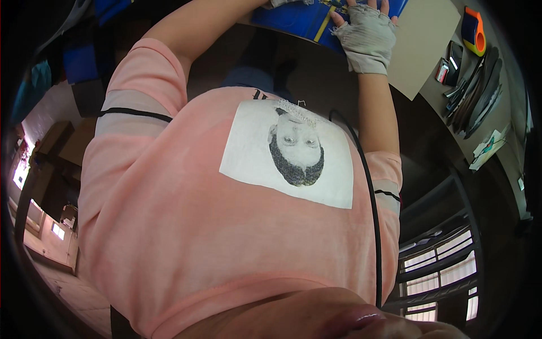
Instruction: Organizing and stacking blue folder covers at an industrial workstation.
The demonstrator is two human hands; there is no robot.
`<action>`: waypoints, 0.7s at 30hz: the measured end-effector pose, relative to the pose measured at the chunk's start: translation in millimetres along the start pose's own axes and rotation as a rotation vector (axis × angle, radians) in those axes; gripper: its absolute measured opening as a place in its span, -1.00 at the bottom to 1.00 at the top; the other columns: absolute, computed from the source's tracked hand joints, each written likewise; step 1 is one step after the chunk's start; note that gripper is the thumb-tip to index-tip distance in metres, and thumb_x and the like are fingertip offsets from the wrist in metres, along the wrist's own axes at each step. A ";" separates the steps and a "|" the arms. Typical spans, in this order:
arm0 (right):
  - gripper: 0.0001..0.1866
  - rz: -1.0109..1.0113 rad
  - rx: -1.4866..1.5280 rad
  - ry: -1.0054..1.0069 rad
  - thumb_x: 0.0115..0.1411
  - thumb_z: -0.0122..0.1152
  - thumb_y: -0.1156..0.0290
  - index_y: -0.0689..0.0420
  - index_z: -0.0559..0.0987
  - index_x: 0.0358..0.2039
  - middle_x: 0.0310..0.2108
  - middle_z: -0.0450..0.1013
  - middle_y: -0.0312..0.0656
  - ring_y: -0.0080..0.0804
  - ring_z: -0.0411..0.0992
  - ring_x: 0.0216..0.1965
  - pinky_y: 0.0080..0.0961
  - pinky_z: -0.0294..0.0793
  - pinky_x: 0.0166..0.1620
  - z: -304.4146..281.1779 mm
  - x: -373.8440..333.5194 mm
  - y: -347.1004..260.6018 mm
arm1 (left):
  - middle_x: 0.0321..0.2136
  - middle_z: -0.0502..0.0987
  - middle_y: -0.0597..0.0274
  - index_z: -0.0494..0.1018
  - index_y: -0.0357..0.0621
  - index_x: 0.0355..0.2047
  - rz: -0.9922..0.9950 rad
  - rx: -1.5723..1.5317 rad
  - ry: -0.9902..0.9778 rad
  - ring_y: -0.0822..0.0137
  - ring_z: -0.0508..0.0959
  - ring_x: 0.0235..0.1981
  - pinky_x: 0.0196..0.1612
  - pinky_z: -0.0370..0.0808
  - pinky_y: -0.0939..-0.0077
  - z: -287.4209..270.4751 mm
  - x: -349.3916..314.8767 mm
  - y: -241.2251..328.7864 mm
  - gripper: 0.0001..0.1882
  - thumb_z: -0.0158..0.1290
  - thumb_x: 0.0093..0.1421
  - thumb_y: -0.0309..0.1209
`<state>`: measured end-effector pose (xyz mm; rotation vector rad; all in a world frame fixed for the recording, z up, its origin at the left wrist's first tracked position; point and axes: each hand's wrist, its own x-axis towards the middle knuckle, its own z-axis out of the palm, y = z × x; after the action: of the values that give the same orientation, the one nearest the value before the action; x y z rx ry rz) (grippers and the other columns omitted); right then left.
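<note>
Blue with a yellow stripe, the flat piece (293, 22) lies at the top, under the right hand (370, 42), whose grip is spread apart. The left hand (287, 1) is cropped; its grip I cannot tell. Work seems ongoing; what is done or left does not show.

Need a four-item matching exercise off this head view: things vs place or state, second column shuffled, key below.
1. Right hand
2. Left hand
3. Black cable
4. Orange-and-blue object

A. Runs down over the pink shirt
B. Mostly cut off at the picture's top edge
C. Right of the beige sheet
D. Gloved, mostly visible, over the blue item

Pairs: 1-D; 2-B; 3-A; 4-C
</note>
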<state>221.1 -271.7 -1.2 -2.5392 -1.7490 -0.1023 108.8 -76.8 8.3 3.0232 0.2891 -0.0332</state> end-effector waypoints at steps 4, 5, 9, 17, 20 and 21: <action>-0.35 0.032 0.027 -0.055 0.09 0.39 -0.08 -0.15 0.59 0.19 0.39 0.26 -0.01 0.09 0.15 0.43 0.21 0.10 0.39 -5.2 3.2 -3.6 | 0.33 0.36 -0.06 0.35 -0.17 0.30 0.190 -0.023 -0.011 -0.01 0.32 0.36 0.31 0.34 0.19 1.6 4.2 6.3 -0.34 0.11 0.28 -0.09; -0.35 0.037 0.021 -0.066 0.09 0.39 -0.08 -0.15 0.59 0.18 0.39 0.27 -0.01 0.09 0.15 0.42 0.22 0.11 0.39 -6.5 3.8 -5.5 | 0.33 0.36 -0.06 0.35 -0.17 0.30 0.188 -0.019 -0.011 -0.01 0.32 0.36 0.31 0.34 0.19 1.3 2.2 5.0 -0.34 0.11 0.28 -0.09; -0.32 0.002 0.062 -0.044 0.07 0.41 -0.07 -0.11 0.58 0.19 0.37 0.28 0.06 0.12 0.17 0.41 0.21 0.13 0.39 1.2 1.4 -0.3 | 0.33 0.37 -0.03 0.40 -0.15 0.26 0.197 -0.019 -0.026 0.00 0.34 0.35 0.26 0.37 0.19 1.9 4.7 5.5 -0.36 0.12 0.26 -0.07; -0.07 0.255 0.008 0.187 0.05 0.41 -0.06 0.20 0.40 0.35 0.32 0.25 0.33 0.21 0.29 0.32 -0.07 0.31 0.35 39.6 -2.3 32.3 | 0.30 0.40 -0.04 0.42 -0.15 0.23 0.175 -0.045 -0.009 -0.03 0.39 0.31 0.21 0.42 0.16 5.7 1.6 7.3 -0.38 0.13 0.25 -0.08; -0.04 0.246 -0.002 0.173 0.06 0.40 -0.08 0.17 0.35 0.38 0.35 0.23 0.32 0.18 0.30 0.32 -0.11 0.34 0.33 44.4 -3.2 35.9 | 0.31 0.39 -0.04 0.41 -0.16 0.24 0.176 -0.046 -0.056 -0.04 0.39 0.31 0.21 0.42 0.17 2.7 6.0 7.7 -0.37 0.13 0.25 -0.08; -0.03 0.243 0.020 0.192 0.06 0.39 -0.09 0.17 0.34 0.39 0.36 0.22 0.31 0.17 0.30 0.32 -0.11 0.35 0.32 44.2 -2.2 35.9 | 0.31 0.39 -0.04 0.41 -0.16 0.24 0.176 -0.032 -0.036 -0.04 0.39 0.31 0.21 0.42 0.17 4.3 5.8 6.6 -0.36 0.13 0.25 -0.07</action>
<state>254.8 -282.8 -45.8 -2.6036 -1.3587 -0.3040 115.7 -82.7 4.5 2.9996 0.0203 -0.0677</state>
